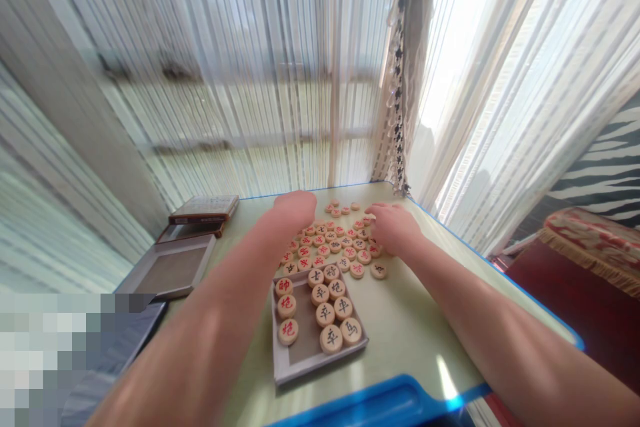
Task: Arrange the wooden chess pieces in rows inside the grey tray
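Note:
Several round wooden chess discs with red or black characters (330,240) lie scattered on a pale green table (425,320). My left hand (295,208) rests over the left side of the pile, its fingers curled down out of sight. My right hand (393,225) lies on the right side of the pile, fingers bent onto the discs. A shallow grey box tray (305,360) sits nearer to me and holds several discs laid in rows (325,313).
A grey box lid (170,273) and a brown flat box (203,210) lie at the table's left. The table has a blue rim (380,403). Striped sheer curtains (250,80) hang behind. A red fringed cushion (590,240) sits at the right.

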`<control>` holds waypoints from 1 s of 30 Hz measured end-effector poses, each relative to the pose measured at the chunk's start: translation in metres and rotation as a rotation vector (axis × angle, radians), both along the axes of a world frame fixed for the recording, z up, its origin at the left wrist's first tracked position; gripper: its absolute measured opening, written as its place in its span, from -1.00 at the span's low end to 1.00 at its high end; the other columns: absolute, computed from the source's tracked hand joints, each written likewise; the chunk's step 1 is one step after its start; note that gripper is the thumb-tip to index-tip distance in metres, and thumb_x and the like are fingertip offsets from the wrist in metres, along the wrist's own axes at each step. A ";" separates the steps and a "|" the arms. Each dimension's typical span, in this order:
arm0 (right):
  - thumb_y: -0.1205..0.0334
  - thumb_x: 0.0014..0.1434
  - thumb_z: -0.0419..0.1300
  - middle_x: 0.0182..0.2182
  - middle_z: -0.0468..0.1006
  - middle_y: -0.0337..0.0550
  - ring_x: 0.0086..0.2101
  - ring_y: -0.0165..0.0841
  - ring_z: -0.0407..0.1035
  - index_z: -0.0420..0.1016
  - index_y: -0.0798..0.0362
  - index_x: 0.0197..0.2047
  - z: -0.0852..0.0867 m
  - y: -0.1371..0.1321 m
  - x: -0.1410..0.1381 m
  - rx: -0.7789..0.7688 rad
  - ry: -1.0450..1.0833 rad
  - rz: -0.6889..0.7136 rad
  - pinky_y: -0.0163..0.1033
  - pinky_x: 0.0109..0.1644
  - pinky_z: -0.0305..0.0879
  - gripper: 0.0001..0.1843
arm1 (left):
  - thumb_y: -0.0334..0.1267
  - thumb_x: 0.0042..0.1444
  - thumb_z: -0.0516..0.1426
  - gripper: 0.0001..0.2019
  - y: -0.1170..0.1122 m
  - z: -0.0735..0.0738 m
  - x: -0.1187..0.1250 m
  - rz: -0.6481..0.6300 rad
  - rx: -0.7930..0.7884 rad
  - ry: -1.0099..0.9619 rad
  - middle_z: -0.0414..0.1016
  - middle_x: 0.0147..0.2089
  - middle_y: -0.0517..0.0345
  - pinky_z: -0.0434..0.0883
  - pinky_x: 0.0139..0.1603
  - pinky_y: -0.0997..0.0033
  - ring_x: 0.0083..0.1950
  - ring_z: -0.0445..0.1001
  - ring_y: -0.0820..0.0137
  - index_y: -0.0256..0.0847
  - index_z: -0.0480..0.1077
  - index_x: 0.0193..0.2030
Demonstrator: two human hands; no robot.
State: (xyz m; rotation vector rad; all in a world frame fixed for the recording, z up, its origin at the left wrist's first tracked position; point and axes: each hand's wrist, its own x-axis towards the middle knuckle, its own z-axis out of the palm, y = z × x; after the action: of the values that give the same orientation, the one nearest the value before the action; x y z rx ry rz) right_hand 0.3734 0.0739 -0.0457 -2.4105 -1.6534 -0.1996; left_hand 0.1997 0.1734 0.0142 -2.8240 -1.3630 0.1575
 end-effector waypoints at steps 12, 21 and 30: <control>-0.10 0.24 -0.28 0.21 0.15 -0.17 0.23 -0.22 -0.12 0.03 -0.02 0.27 -0.007 0.018 -0.001 -0.016 0.184 0.411 -0.07 0.26 -0.15 -0.38 | -0.23 0.10 -0.03 -0.61 0.044 -0.041 -0.005 0.100 0.049 -0.178 0.40 0.03 -0.16 0.33 -0.05 0.31 0.01 0.39 0.18 -0.30 0.31 0.04; -0.04 0.27 -0.31 0.14 0.27 -0.09 0.13 -0.26 0.13 0.15 -0.02 0.21 -0.008 0.018 -0.006 0.016 0.253 0.455 -0.13 0.18 0.02 -0.43 | -0.39 -0.09 0.09 -0.74 0.032 -0.035 0.000 0.092 -0.043 -0.161 0.53 -0.16 -0.01 0.39 -0.24 0.42 -0.18 0.48 0.25 -0.21 0.49 -0.23; 0.03 0.26 -0.23 0.10 0.32 -0.08 0.09 -0.29 0.17 0.30 0.04 0.13 -0.006 0.019 -0.004 0.092 0.257 0.504 -0.17 0.19 0.02 -0.48 | -0.52 -0.13 0.04 -0.58 0.031 -0.034 0.000 0.060 -0.132 -0.259 0.49 -0.04 0.05 0.42 -0.24 0.49 -0.14 0.48 0.31 -0.19 0.45 -0.10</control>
State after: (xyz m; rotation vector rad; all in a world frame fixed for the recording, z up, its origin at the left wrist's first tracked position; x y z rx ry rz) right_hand 0.3689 0.0933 -0.0513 -1.7896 -1.9986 0.1083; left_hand 0.1999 0.2044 -0.0197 -2.9998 -1.5385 -0.1292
